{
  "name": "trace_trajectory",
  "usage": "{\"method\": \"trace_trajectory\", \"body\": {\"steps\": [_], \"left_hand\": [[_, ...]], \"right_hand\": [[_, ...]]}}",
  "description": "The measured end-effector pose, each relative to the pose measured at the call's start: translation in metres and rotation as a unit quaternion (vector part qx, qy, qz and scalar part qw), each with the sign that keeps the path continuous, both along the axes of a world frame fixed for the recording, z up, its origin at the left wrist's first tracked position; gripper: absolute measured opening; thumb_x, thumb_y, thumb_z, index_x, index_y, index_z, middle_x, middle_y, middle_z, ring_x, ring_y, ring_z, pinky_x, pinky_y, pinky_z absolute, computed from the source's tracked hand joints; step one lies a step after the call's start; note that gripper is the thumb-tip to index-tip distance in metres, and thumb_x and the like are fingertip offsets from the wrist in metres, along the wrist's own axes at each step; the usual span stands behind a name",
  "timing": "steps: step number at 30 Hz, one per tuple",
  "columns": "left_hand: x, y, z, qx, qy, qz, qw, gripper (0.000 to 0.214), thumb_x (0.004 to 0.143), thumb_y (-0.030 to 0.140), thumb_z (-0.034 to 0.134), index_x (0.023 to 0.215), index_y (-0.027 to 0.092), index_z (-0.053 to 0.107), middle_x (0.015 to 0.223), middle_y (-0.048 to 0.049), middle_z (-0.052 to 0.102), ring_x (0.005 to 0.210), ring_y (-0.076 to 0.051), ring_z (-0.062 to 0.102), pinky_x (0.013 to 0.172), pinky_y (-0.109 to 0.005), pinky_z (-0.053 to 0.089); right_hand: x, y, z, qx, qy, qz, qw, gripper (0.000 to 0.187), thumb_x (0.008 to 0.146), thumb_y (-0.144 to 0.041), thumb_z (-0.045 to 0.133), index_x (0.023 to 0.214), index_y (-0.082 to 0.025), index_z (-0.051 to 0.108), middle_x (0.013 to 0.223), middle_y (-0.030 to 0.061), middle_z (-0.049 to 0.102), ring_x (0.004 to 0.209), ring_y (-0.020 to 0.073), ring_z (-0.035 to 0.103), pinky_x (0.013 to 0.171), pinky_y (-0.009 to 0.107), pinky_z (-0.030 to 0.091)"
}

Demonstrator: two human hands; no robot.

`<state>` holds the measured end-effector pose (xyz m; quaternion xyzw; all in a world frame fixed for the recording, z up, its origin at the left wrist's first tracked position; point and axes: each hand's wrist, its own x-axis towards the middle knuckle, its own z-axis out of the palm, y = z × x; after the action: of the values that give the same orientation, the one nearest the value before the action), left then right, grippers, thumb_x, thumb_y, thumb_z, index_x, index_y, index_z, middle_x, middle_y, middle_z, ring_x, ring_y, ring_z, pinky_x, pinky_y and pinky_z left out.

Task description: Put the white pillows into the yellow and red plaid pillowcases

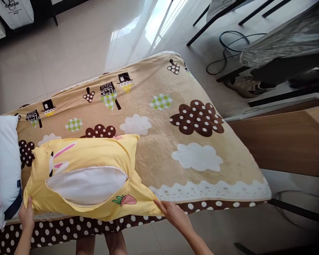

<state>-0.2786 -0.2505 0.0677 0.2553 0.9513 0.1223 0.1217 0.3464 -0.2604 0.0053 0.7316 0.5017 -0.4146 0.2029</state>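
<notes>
Yellow pillowcase, soft cloth printed with a rabbit and a carrot, lies plump between both hands on the bed's fleecy tan blanket. Its oval slit shows the smooth white pillow inside. Left hand clasps the corner just above it, thumb on top. Right hand pinches the limp, pointed corner at its fingertips, fingers pressed together.

Yellow pillowcase, rabbit and carrot print, lying flat at near edge of the blanket, back slit gaping over white pillow inside.
</notes>
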Motion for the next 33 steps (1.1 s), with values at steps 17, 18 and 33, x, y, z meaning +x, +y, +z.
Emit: {"method": "trace_trajectory", "body": {"steps": [17,18,33], "left_hand": [[0.245,0.088,0.038,0.111,-0.136,-0.782,0.599,0.036,0.087,0.009,0.037,0.106,0.018,0.066,0.107,-0.0112,0.071,0.114,-0.022,0.062,0.098,-0.038,0.05],[0.269,0.099,0.032,0.104,-0.118,-0.799,0.58,0.036,0.087,0.008,0.037,0.106,0.017,0.066,0.109,-0.0117,0.07,0.116,-0.022,0.061,0.098,-0.038,0.05],[0.374,0.17,0.002,-0.105,0.008,-0.763,0.638,0.049,0.09,0.018,0.041,0.137,0.007,0.051,0.097,-0.0159,0.071,0.096,-0.026,0.064,0.092,-0.042,0.042]], "right_hand": [[-0.148,0.13,0.053,0.486,0.124,0.049,0.863,0.024,0.089,-0.034,0.055,0.106,-0.019,0.064,0.097,0.0105,0.069,0.088,0.0229,0.061,0.075,0.032,0.046],[-0.156,0.14,0.05,0.487,0.116,0.03,0.865,0.016,0.09,-0.03,0.054,0.098,-0.021,0.065,0.087,0.0074,0.069,0.08,0.0209,0.061,0.069,0.03,0.044],[-0.108,0.19,0.081,0.575,0.053,-0.076,0.813,0.017,0.076,-0.021,0.053,0.089,-0.021,0.064,0.067,-0.0008,0.055,0.063,0.0152,0.051,0.059,0.027,0.037]]}}
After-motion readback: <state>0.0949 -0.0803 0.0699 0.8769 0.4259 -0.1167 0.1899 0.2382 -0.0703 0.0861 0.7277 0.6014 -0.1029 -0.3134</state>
